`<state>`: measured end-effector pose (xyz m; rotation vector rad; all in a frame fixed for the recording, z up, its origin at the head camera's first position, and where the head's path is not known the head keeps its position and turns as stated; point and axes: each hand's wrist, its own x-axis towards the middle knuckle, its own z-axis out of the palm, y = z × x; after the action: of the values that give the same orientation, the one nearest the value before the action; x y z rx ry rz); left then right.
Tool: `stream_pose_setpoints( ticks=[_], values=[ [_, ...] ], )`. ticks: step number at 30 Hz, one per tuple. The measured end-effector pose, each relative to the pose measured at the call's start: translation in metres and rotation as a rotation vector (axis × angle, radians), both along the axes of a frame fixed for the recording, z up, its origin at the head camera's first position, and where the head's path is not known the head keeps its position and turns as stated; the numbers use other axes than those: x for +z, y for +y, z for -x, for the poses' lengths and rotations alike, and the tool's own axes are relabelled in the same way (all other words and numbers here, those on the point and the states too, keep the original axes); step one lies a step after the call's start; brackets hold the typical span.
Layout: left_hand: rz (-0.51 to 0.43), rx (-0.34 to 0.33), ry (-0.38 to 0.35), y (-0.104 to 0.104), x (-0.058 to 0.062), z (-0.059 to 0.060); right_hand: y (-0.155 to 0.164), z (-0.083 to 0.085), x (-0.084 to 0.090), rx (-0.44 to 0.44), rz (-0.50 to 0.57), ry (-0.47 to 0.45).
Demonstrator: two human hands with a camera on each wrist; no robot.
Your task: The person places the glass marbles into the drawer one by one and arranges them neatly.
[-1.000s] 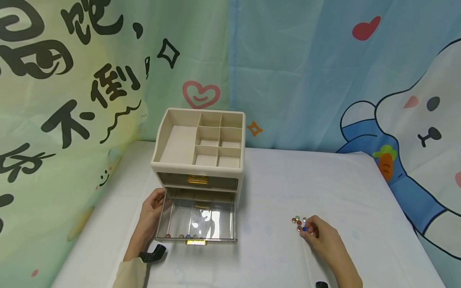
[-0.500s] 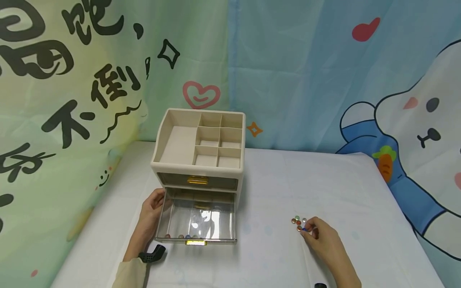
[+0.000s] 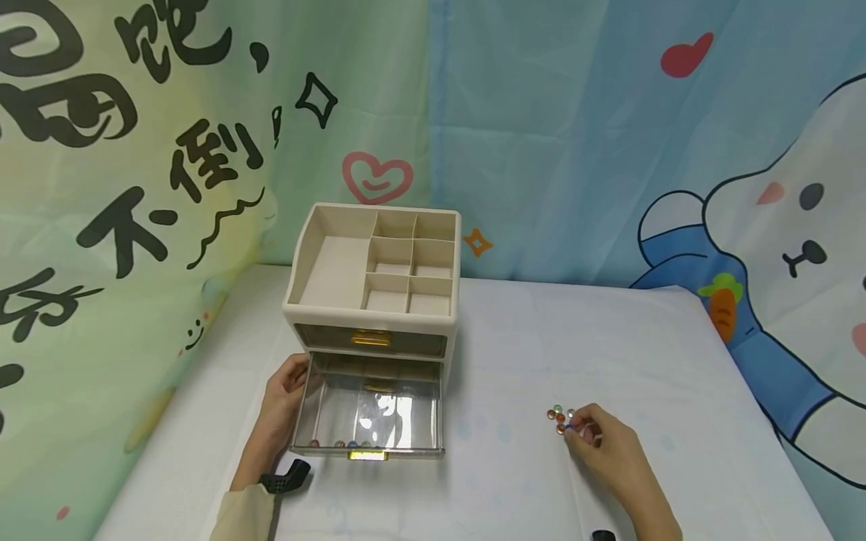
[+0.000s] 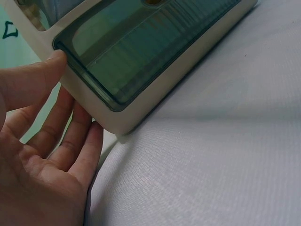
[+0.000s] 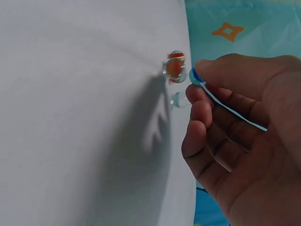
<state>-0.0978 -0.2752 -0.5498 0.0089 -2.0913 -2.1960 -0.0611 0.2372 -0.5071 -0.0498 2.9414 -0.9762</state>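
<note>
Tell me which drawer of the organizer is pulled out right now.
The lower drawer is pulled out, with marbles along its front edge and the left hand against its side. The upper drawer sits closed, flush with the beige frame.

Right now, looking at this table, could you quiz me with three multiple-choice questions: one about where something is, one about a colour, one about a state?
1. Where does the cluster of marbles outside the box lie?
A. On the table by the right hand
B. In the top tray
C. Beside the left hand

2. What colour is the marble pinched in the right hand's fingertips?
A. Yellow
B. Blue
C. Black

3. How does the bottom drawer of the organizer stand?
A. Pushed shut
B. Taken out entirely
C. Pulled open

Answers: 1 A, the marbles sit on the white table at the fingertips. 2 B, the right wrist view shows blue. 3 C, it juts forward while the left hand rests against its side.
</note>
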Motion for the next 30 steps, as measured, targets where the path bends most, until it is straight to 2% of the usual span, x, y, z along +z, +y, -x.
stream_pose_setpoints(
  ticks=[6, 14, 26, 30],
  values=[
    [0.001, 0.003, -0.003, -0.001, 0.0, 0.0, -0.006, 0.001, 0.009, 0.031, 0.07, 0.067],
    [0.006, -0.006, 0.001, -0.002, -0.001, 0.001, -0.021, 0.004, 0.014, 0.173, 0.252, 0.19],
    [-0.012, -0.01, 0.012, 0.0, -0.001, 0.001, -0.037, 0.014, 0.025, 0.303, 0.387, 0.174],
    [-0.012, -0.008, 0.012, 0.0, -0.002, 0.0, -0.043, 0.016, 0.03, 0.319, 0.406, 0.15]
  ],
)
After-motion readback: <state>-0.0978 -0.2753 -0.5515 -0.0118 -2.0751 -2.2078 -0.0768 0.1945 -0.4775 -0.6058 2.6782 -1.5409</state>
